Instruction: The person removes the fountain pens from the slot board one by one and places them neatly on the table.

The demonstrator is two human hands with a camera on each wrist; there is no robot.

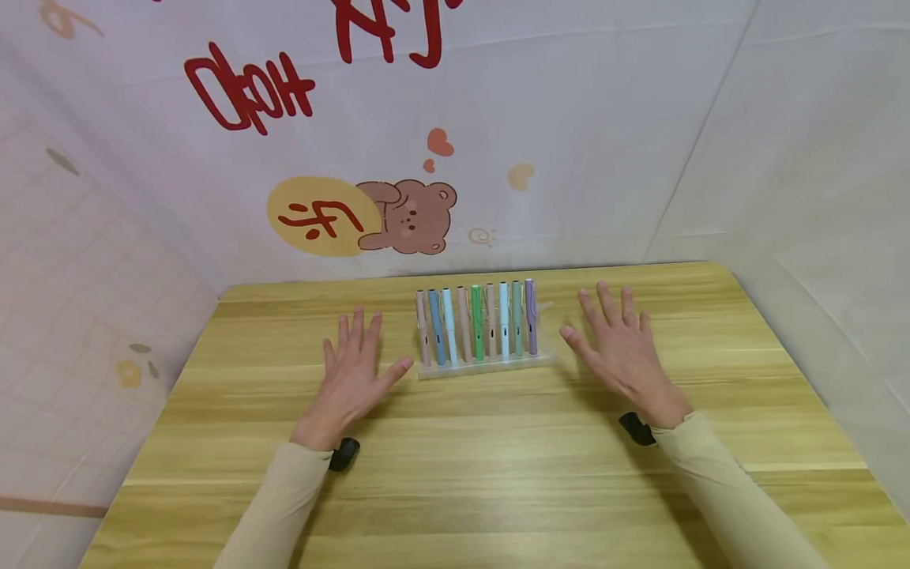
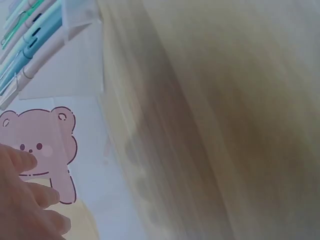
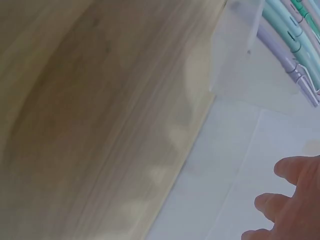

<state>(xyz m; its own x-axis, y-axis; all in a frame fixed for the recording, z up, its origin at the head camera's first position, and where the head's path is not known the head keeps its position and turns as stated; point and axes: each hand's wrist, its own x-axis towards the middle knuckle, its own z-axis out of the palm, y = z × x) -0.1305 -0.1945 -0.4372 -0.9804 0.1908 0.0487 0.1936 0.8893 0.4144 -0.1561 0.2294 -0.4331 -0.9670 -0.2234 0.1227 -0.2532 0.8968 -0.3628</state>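
Several capped pens in pastel tones stand in a row in a clear stand near the table's back edge. Among them are a green pen, a purple pen at the right end and a blue pen toward the left. To the left of the stand, my left hand is spread with its thumb pointing at the stand's corner. My right hand is spread on the other side, its thumb toward the purple pen. Both hands are apart from the pens and hold nothing. The purple pen also shows in the right wrist view.
The stand is on a wooden table. Behind the table hangs a white cloth printed with a bear, hearts and red characters. Black wrist cameras are strapped on both wrists, below light sleeves.
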